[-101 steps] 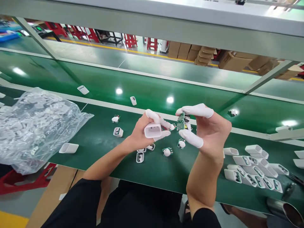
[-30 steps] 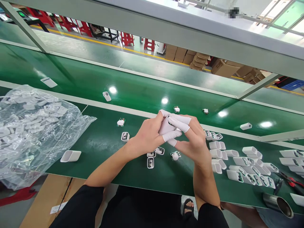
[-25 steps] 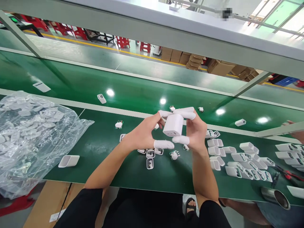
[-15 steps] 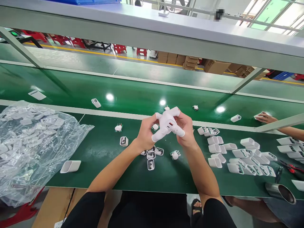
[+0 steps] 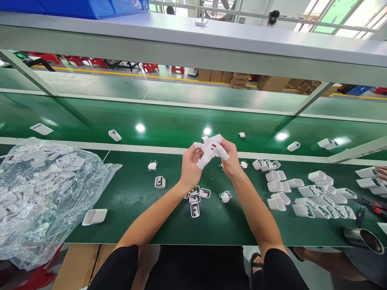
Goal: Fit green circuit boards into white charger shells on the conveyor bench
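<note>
hands: left hand (image 5: 190, 166) and right hand (image 5: 230, 160) both pinch the white charger (image 5: 211, 148), capped fingers tight on it | change: shell and circuit board, separate seconds ago, now one closed unit | where: held above the green belt (image 5: 136, 193) | looks assembled

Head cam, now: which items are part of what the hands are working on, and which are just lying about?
In hand:
- white charger shell, gripped by left hand and right hand

Lying about:
- circuit board
- small end caps
- pile of empty shells
- plastic bag of parts
- steel cup
</note>
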{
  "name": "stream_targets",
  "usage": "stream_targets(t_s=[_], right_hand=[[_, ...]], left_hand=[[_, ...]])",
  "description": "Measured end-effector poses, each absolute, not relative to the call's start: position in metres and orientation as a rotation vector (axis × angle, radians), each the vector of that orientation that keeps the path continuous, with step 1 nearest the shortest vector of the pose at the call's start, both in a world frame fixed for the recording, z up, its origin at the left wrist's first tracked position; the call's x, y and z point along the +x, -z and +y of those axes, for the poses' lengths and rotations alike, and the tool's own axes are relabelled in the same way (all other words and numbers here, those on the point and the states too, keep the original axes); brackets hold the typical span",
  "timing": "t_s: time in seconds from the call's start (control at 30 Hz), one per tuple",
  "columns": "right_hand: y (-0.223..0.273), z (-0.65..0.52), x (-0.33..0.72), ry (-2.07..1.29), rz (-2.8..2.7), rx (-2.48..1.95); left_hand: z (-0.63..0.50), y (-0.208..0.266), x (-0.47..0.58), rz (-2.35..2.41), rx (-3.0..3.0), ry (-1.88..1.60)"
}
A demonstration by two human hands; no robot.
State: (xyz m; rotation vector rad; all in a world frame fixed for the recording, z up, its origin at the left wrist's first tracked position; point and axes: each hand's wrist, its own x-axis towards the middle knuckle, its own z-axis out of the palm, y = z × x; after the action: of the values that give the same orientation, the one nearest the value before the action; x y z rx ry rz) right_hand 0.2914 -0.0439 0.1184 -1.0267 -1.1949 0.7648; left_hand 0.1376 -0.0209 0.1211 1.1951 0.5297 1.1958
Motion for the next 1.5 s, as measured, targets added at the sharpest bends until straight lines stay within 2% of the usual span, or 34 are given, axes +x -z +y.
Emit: stream_targets(t_s=[0.2, 0.53, 0.67, 1.1, 1.2, 1.33, 1.43, 1.5], right_hand=[[-0.123, -0.043, 0.296, -0.692, -1.195, -1.062], [-0.118, -0.040, 0.290, -0.833, -1.055, -1.113], [-0.118, -0.041, 0.285, -0.944, -1.042, -1.049], [-0.116, -0.042, 0.285, -0.910, -1.119, -0.929], [-0.111, -0.038, 0.289, -0.814, -1.224, -0.978], [-0.115, -0.041, 0.304, -0.509, -1.246, -1.085], [-0.128, -0.051, 0.319, -0.321, -1.186, -1.018], [-0.140, -0.058, 0.327, -0.186, -1.159, -0.932]], left_hand=[[-0.015, -0.107, 0.144, 0.598, 1.070, -1.230], [-0.010, -0.102, 0.149, 0.554, 1.031, -1.116], [-0.011, -0.098, 0.150, 0.565, 1.025, -1.186], [-0.016, -0.093, 0.155, 0.509, 1.026, -1.299], [-0.007, -0.091, 0.155, 0.518, 1.021, -1.319], [0.037, -0.092, 0.130, 0.605, 1.111, -1.429], [0.088, -0.092, 0.092, 0.954, 1.416, -1.405], [0.123, -0.089, 0.068, 1.365, 1.780, -1.149]])
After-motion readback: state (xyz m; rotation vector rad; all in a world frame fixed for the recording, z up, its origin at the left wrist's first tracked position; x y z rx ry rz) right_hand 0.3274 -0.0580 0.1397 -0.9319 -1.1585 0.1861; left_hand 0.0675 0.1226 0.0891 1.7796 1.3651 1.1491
